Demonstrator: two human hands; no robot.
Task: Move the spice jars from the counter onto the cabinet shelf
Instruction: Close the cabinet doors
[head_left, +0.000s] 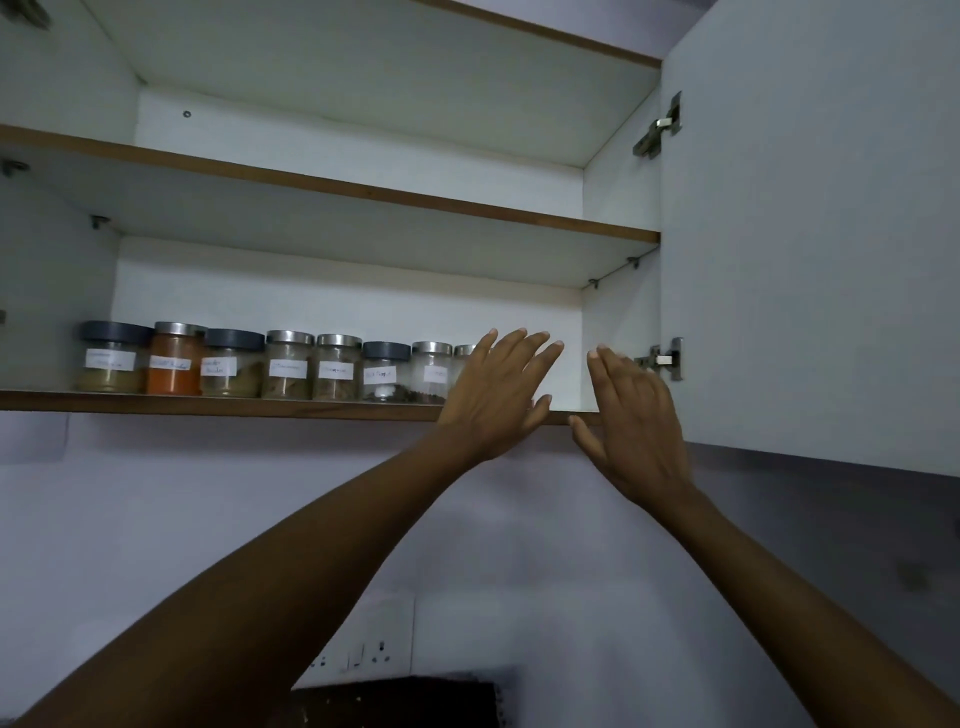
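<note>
Spice jars (280, 364) rowed on shelf (208, 406) | left grip (493, 395) spread, empty | right grip (639, 415) spread, empty

The head view looks up, close, at the open cabinet shelf (218, 406).

Two bare forearms (291, 561), left grip (493, 400), right grip (639, 421), short plain fingernails (556, 344)

— Where's my way in?
— I see room on the lower shelf (260, 406) between the jar row (285, 366) and the cabinet's right wall (618, 322).
— Obstacles?
— The open door (810, 234) flanks my right; the upper shelf (363, 191) caps it.
</note>
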